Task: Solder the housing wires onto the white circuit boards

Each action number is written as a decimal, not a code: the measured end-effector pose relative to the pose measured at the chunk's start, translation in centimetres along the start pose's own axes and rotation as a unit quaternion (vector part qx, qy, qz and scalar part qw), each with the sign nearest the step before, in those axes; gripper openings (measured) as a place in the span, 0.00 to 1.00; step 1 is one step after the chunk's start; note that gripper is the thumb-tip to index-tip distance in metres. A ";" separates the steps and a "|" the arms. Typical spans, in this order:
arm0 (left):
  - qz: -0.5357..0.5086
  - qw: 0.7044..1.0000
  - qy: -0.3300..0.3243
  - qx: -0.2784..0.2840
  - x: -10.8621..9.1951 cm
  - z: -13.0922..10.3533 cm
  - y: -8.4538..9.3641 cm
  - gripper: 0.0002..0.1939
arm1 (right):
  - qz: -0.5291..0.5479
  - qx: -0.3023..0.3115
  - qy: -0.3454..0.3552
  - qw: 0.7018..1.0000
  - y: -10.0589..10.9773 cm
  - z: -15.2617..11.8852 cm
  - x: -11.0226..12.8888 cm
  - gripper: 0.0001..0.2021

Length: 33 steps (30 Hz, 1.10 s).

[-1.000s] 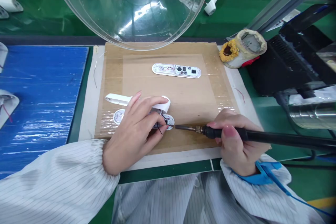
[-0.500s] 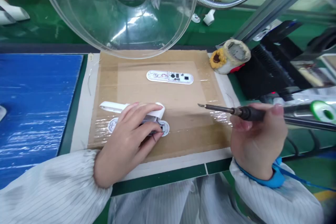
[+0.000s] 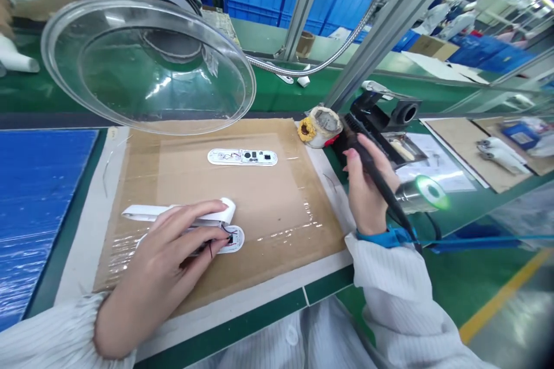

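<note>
My left hand [image 3: 168, 265] rests on the cardboard [image 3: 268, 248], its fingers closed on thin dark wires at the right end of a white circuit strip [image 3: 237, 239]. Under and beside those fingers lies a white plastic housing [image 3: 142, 213]. My right hand [image 3: 370, 190], with a blue band at the wrist, is wrapped round the black soldering iron [image 3: 374, 176]. The iron's tip is out of sight near the black stand [image 3: 381, 118]. A second white strip with circuit parts [image 3: 242, 157] lies farther back on the cardboard.
A clear round hood [image 3: 147, 118] hangs over the back left. By the stand are a pot with a yellow flower [image 3: 322, 127] and a solder spool [image 3: 422, 194]. A blue sheet [image 3: 38, 207] covers the left. People are in the background.
The view has turned to the right. My right hand has moved the soldering iron from over the cardboard's right side back to the black stand. My left hand still pinches the wires.
</note>
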State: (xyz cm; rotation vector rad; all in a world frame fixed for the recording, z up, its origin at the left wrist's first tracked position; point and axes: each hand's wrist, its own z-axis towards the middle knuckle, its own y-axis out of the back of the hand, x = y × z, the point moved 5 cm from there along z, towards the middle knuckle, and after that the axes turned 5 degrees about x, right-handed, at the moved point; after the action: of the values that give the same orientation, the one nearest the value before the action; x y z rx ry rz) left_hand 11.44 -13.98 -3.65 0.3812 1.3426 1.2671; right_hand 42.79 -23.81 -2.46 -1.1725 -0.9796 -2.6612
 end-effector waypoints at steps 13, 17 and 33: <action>0.009 1.000 -0.012 -0.006 0.2 -0.1 -0.1 0.05 | 0.021 -0.010 -0.040 0.999 1.4 -1.1 -0.1 0.16; 0.013 1.000 -0.011 -0.008 0.2 -0.1 -0.2 0.05 | 0.031 -0.018 -0.049 0.998 1.6 -1.3 -0.1 0.17; 0.019 1.000 -0.013 -0.016 -0.2 0.2 0.4 0.06 | 0.044 -0.030 -0.054 0.997 1.3 -1.4 -0.3 0.17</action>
State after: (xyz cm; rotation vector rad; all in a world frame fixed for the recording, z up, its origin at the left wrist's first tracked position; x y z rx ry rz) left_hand 11.43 -13.92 -3.17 0.4013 1.2965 1.3105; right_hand 42.49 -25.71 -2.66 -1.3519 -0.8463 -2.5997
